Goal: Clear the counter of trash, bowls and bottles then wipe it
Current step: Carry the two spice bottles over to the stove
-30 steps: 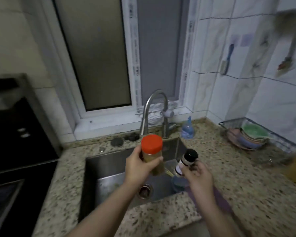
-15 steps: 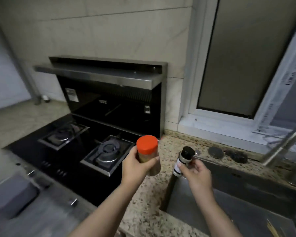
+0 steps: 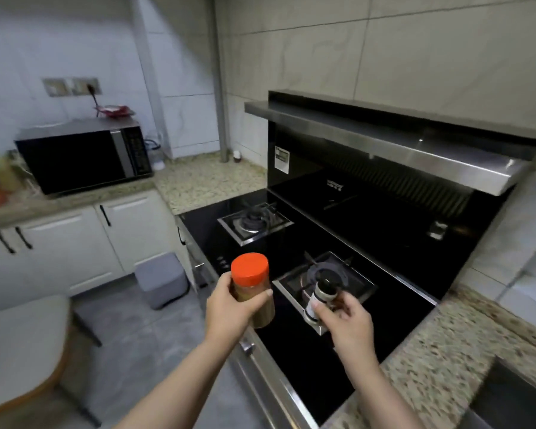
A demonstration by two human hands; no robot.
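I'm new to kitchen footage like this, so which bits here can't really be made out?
- Small bottle label: too small, partly behind the right hand.
- Jar contents: blurred, partly covered by the left hand.
- Items beside the microwave: blurred, at the left edge.
- Sink: cut off bottom right.
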